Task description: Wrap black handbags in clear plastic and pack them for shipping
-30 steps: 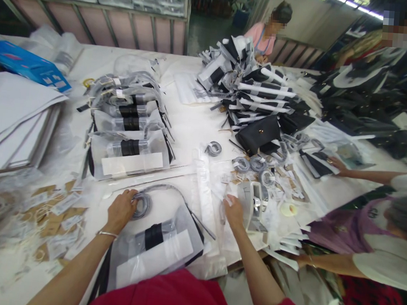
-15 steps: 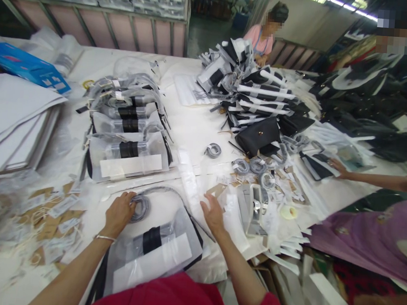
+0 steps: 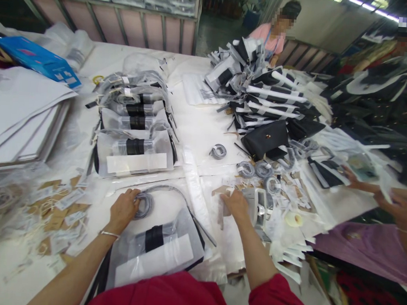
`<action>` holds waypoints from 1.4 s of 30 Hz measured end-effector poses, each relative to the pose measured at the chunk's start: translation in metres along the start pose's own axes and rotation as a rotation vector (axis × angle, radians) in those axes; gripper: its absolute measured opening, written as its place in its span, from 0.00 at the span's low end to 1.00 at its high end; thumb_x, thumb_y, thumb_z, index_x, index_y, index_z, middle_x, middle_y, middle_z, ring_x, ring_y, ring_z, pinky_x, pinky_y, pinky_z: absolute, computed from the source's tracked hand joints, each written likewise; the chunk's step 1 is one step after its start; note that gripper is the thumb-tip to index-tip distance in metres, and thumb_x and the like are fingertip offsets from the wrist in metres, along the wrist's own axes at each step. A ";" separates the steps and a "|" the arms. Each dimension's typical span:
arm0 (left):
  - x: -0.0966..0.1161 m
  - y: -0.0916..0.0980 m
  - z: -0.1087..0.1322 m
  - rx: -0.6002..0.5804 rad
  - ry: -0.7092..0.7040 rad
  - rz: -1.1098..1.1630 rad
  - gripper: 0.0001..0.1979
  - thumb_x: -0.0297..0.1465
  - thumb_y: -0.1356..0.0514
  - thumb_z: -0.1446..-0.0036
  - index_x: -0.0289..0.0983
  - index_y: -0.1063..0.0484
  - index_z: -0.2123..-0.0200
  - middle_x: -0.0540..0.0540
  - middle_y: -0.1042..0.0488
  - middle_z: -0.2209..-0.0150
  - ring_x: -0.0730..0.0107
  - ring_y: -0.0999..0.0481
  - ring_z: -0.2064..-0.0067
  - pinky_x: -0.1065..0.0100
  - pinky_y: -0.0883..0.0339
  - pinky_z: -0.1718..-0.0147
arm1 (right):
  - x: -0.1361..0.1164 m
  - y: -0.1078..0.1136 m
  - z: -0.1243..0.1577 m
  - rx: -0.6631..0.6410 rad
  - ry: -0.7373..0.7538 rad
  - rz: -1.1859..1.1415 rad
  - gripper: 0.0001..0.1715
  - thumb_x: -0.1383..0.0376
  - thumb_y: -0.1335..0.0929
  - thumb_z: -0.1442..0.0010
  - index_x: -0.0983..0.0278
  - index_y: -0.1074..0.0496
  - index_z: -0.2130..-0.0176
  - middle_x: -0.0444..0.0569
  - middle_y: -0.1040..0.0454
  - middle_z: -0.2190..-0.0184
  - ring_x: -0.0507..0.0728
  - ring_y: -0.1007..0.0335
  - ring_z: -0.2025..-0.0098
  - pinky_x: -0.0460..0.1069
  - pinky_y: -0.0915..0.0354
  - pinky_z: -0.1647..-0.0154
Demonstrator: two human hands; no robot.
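At six o'clock on our bench (image 3: 205, 125) lies a wrapped bag (image 3: 155, 237). At its ten o'clock, our left hand (image 3: 125, 207) touches a coiled strap (image 3: 146, 206) with fingers bent; we cannot tell whether they grip. At its two o'clock, our right hand (image 3: 235, 203) bends its fingers by a thin brownish piece (image 3: 223, 200); whether it pinches that, we cannot tell.

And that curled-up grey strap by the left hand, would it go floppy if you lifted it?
Probably bendy: the grey strap is wound into loops. It's likely light, since its loops look thin. Its long tail, curving away from the coil, might dangle.
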State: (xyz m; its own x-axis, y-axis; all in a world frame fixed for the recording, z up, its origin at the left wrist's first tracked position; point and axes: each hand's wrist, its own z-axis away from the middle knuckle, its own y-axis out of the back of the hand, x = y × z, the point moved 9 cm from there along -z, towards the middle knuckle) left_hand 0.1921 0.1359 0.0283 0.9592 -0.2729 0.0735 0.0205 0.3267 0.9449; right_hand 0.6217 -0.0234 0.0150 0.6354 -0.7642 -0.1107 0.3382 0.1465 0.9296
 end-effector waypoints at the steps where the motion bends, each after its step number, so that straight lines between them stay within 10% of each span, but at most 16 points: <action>1: 0.000 -0.001 0.000 -0.001 0.004 0.003 0.15 0.30 0.51 0.38 0.40 0.32 0.52 0.44 0.28 0.54 0.60 0.27 0.55 0.64 0.34 0.56 | -0.006 0.000 -0.001 0.000 0.006 0.003 0.35 0.48 0.31 0.45 0.74 0.30 0.50 0.68 0.27 0.53 0.69 0.28 0.52 0.55 0.34 0.56; 11: -0.003 -0.004 0.000 0.026 0.006 0.010 0.14 0.29 0.51 0.39 0.41 0.32 0.52 0.44 0.28 0.54 0.60 0.28 0.55 0.64 0.33 0.57 | -0.010 -0.015 -0.023 -0.036 -0.024 -0.041 0.33 0.48 0.26 0.54 0.64 0.27 0.54 0.62 0.24 0.54 0.66 0.26 0.54 0.53 0.33 0.62; 21: -0.003 -0.006 0.001 0.014 0.028 0.026 0.15 0.29 0.50 0.39 0.39 0.32 0.50 0.43 0.28 0.54 0.58 0.28 0.54 0.63 0.33 0.57 | -0.016 -0.034 -0.041 -0.187 0.064 -0.183 0.12 0.57 0.26 0.54 0.62 0.27 0.76 0.43 0.26 0.77 0.55 0.28 0.71 0.46 0.40 0.74; 28: -0.003 -0.005 0.002 0.025 0.040 0.017 0.15 0.28 0.51 0.38 0.39 0.32 0.51 0.43 0.28 0.53 0.59 0.28 0.53 0.63 0.33 0.57 | -0.044 0.006 -0.078 -0.090 0.072 -0.143 0.11 0.58 0.27 0.53 0.62 0.29 0.76 0.43 0.29 0.78 0.54 0.31 0.71 0.46 0.44 0.72; 34: -0.004 -0.006 0.001 0.035 0.048 0.014 0.15 0.28 0.50 0.38 0.40 0.31 0.51 0.44 0.28 0.53 0.60 0.28 0.53 0.64 0.34 0.56 | -0.058 0.064 -0.106 0.100 0.117 -0.154 0.19 0.54 0.31 0.45 0.62 0.27 0.57 0.51 0.24 0.60 0.59 0.30 0.57 0.49 0.39 0.61; 38: -0.004 -0.006 0.001 0.018 0.046 0.033 0.15 0.28 0.50 0.39 0.39 0.31 0.51 0.43 0.28 0.53 0.59 0.28 0.54 0.63 0.34 0.56 | -0.044 0.086 -0.084 0.220 0.236 -0.172 0.24 0.56 0.31 0.44 0.62 0.30 0.49 0.53 0.26 0.52 0.60 0.31 0.51 0.51 0.39 0.53; 42: -0.003 -0.004 0.001 0.026 0.051 0.036 0.16 0.29 0.50 0.39 0.39 0.31 0.50 0.43 0.28 0.53 0.57 0.29 0.53 0.63 0.33 0.59 | -0.001 0.031 -0.012 -0.107 0.221 -0.145 0.16 0.55 0.30 0.45 0.61 0.27 0.60 0.47 0.22 0.64 0.57 0.27 0.61 0.49 0.38 0.60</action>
State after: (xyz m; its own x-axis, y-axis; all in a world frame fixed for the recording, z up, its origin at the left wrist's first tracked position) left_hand 0.1888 0.1341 0.0244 0.9723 -0.2149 0.0916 -0.0207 0.3111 0.9501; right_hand 0.6394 -0.0103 0.0400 0.7069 -0.6282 -0.3251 0.5007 0.1198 0.8573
